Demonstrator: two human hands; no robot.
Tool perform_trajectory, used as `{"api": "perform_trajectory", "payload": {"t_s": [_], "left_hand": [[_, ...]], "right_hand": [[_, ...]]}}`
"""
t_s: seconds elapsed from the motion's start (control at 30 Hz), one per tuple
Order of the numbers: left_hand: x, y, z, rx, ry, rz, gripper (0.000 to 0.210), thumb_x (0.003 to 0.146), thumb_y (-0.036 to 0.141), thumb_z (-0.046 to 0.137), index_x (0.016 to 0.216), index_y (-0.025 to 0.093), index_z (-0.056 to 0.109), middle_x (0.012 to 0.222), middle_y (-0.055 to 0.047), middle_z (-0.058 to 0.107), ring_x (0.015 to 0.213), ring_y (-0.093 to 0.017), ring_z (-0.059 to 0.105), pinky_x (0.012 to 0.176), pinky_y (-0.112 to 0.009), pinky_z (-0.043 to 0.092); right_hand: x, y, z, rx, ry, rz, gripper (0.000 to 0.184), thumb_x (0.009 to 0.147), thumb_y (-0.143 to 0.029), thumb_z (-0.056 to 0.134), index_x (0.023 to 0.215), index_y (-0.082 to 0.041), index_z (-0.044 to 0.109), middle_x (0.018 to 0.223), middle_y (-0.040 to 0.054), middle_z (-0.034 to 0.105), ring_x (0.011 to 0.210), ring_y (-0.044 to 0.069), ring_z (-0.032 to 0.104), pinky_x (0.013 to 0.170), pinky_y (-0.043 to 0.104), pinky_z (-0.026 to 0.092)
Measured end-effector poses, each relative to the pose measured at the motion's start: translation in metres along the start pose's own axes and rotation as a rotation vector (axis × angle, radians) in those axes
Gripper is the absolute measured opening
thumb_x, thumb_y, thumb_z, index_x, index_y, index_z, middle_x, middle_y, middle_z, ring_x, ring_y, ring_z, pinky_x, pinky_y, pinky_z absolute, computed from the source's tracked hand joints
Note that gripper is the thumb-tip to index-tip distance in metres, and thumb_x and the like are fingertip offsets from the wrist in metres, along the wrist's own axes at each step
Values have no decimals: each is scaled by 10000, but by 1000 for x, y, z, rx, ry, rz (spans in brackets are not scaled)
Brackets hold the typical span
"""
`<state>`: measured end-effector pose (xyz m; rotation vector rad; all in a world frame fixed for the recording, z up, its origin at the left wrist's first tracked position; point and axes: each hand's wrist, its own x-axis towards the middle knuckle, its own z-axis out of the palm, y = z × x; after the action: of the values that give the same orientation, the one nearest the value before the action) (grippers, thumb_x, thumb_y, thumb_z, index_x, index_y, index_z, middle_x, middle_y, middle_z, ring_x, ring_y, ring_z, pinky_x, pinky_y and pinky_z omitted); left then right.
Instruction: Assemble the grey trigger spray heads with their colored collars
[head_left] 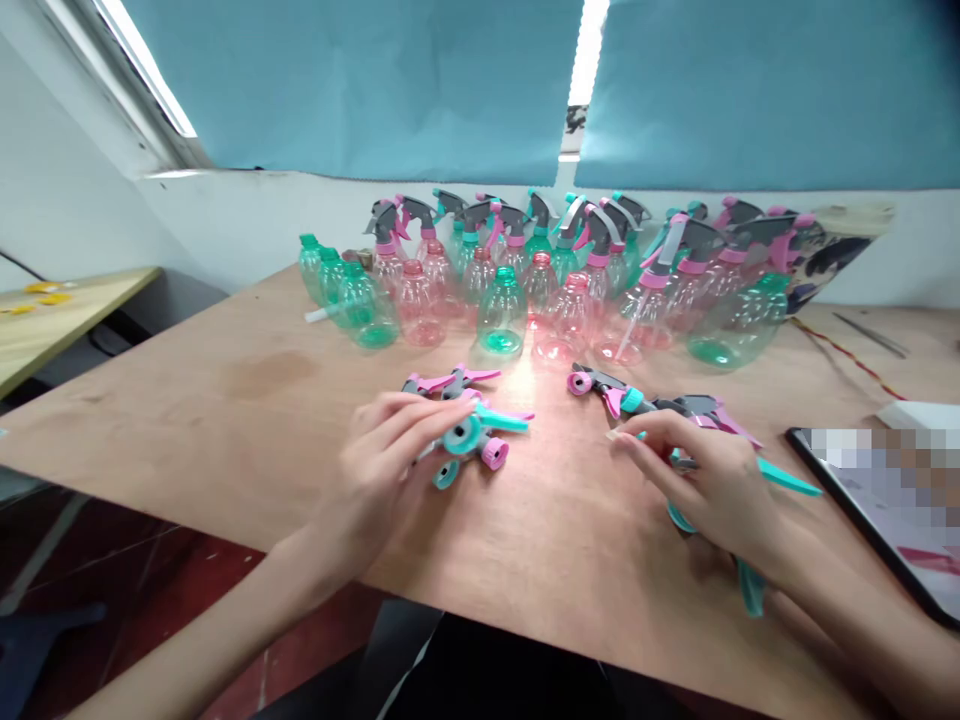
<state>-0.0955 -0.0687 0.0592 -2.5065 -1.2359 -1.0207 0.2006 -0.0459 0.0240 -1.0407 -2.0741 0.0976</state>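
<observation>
My left hand point(379, 460) is closed around a trigger spray head with a teal collar point(463, 433) and teal trigger. Beneath and beside it lies a small heap of grey spray heads, one with a pink collar point(495, 453). On the right, my right hand point(709, 480) is held over a second group of spray heads with pink and teal parts. Its thumb and forefinger are nearly together, and a small pale spot shows at their tips; whether it is a held piece is unclear. Near those fingertips lies a grey spray head with a pink collar point(579, 383).
Behind the hands stand several clear pink and green bottles, some open, like the green bottle point(501, 315), others with spray heads fitted. A tablet point(847, 500) lies at the right edge, with tweezers point(870, 335) farther back. The wooden table point(300, 480) ends close to my body.
</observation>
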Motion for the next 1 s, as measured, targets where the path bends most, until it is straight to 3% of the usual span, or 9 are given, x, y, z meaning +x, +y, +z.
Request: {"api": "perform_trajectory", "payload": {"t_s": [0.1, 0.2, 0.3, 0.43, 0.57, 0.77, 1.0], "left_hand": [[-19, -14, -27, 110, -20, -50, 399, 880, 151, 584, 1251, 281, 517, 1157, -32, 649, 1022, -232, 565, 878, -412, 472], [-46, -15, -38, 166, 57, -132, 442, 878, 133, 573, 1280, 302, 500, 1164, -33, 635, 1026, -237, 570, 893, -409, 476], [-78, -3, -32, 147, 73, -133, 472, 852, 95, 597, 1271, 297, 515, 1085, -35, 653, 977, -215, 586, 848, -359, 501], [-102, 12, -15, 54, -143, -25, 362, 908, 141, 526, 1247, 265, 555, 1077, -40, 681, 999, -189, 606, 834, -305, 521], [-87, 9, -4, 46, -279, -11, 367, 915, 269, 540, 1279, 219, 528, 1196, -83, 642, 1102, -227, 584, 908, -372, 511], [-47, -7, 14, 102, -341, 7, 351, 939, 274, 481, 1269, 161, 525, 1251, -120, 597, 1142, -255, 554, 936, -430, 477], [-18, -18, 18, 267, -397, -15, 356, 907, 243, 468, 1251, 223, 560, 1220, -124, 602, 1095, -317, 547, 844, -448, 453]], "right_hand": [[-1, 0, 1, -22, -7, -33, 95, 911, -273, 525, 856, -213, 575, 524, -42, 528, 418, 111, 475, 438, 258, 361], [-2, 0, 4, -44, -21, -58, 89, 912, -268, 522, 848, -226, 568, 521, -40, 521, 427, 121, 486, 444, 271, 356], [-2, 2, 7, -66, -24, -89, 94, 913, -264, 524, 832, -234, 563, 512, -44, 506, 421, 117, 474, 440, 269, 349], [-1, 5, 10, -76, -38, -102, 124, 917, -274, 517, 816, -225, 569, 514, -44, 517, 414, 104, 459, 443, 253, 358], [0, 6, 12, -81, -72, -76, 154, 914, -296, 516, 820, -201, 593, 511, -48, 506, 431, 95, 468, 458, 232, 363], [5, 2, 9, -63, -145, -21, 179, 916, -307, 513, 818, -183, 596, 532, -46, 514, 461, 90, 483, 471, 216, 359], [11, -5, -21, 75, -129, 156, 154, 916, -313, 516, 921, -194, 615, 699, 4, 661, 596, 120, 606, 526, 221, 443]]}}
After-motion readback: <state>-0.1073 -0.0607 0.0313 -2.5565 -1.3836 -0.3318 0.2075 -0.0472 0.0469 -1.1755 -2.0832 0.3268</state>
